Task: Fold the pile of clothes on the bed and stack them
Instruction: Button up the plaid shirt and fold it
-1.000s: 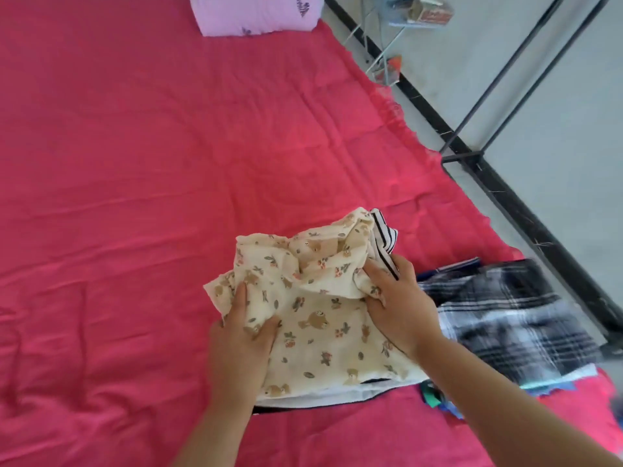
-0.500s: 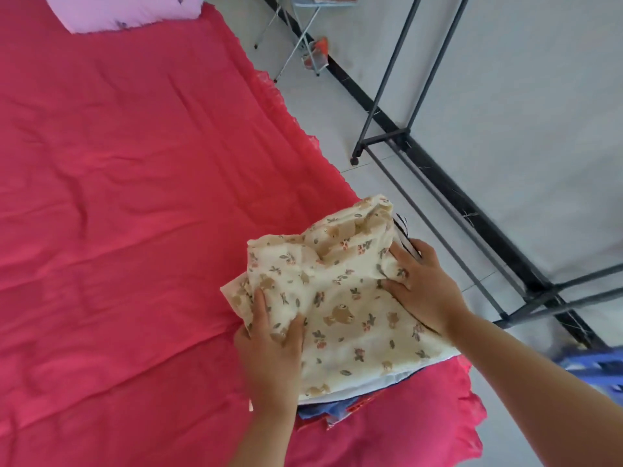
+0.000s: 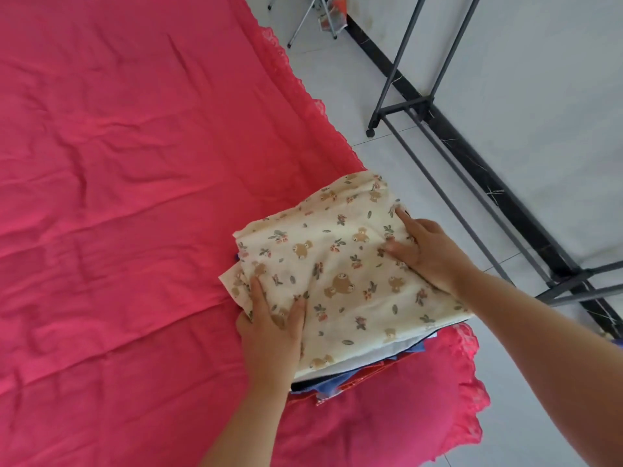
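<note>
Head view: bear-print cloth under hands

Two hands: left hand, right hand. One cream bear-print garment tops one stack at the bed's right edge; its lower layers can't be counted. One metal rack.
</note>
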`<state>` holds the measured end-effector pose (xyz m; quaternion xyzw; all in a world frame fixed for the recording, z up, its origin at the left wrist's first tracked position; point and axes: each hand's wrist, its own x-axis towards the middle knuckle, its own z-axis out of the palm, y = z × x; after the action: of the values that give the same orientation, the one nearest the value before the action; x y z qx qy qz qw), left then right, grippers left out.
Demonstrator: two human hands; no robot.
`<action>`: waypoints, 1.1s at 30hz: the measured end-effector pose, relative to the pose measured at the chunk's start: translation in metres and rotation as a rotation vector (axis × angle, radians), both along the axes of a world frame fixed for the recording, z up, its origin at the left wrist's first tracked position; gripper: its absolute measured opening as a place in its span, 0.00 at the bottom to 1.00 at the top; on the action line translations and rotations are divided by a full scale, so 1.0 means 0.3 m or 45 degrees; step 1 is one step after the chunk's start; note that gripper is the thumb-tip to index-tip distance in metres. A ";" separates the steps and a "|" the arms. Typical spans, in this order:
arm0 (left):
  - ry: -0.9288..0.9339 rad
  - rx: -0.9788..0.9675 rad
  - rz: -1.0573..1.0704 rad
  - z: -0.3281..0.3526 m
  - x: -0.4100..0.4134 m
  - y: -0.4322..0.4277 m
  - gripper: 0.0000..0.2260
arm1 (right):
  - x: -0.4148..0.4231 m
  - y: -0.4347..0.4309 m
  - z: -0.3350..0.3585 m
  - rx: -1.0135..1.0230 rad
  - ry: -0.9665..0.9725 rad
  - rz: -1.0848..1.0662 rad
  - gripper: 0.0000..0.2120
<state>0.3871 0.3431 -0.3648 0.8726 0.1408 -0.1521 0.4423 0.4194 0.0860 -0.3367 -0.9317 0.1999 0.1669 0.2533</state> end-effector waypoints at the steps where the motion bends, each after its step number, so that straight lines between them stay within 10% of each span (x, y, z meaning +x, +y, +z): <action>1: 0.072 0.086 -0.038 0.007 0.011 0.006 0.36 | -0.006 0.003 0.000 0.002 0.035 -0.014 0.38; 8: -0.432 0.561 -0.345 0.133 0.075 -0.022 0.33 | 0.023 0.147 0.158 -0.372 -0.460 0.386 0.33; 12: -0.267 0.581 -0.585 0.084 0.117 -0.109 0.32 | 0.016 0.222 0.091 -0.489 -0.277 0.677 0.27; 22: -0.192 0.747 -0.563 -0.187 0.074 -0.163 0.37 | 0.004 0.100 -0.200 -0.326 -0.154 0.347 0.31; 33: -0.335 0.776 -0.578 -0.015 0.169 -0.103 0.40 | 0.078 0.147 -0.016 -0.552 -0.249 0.454 0.32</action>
<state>0.4379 0.3120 -0.3692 0.9847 -0.0748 -0.0843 0.1326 0.4429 0.1302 -0.3416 -0.9961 0.0388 0.0717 0.0333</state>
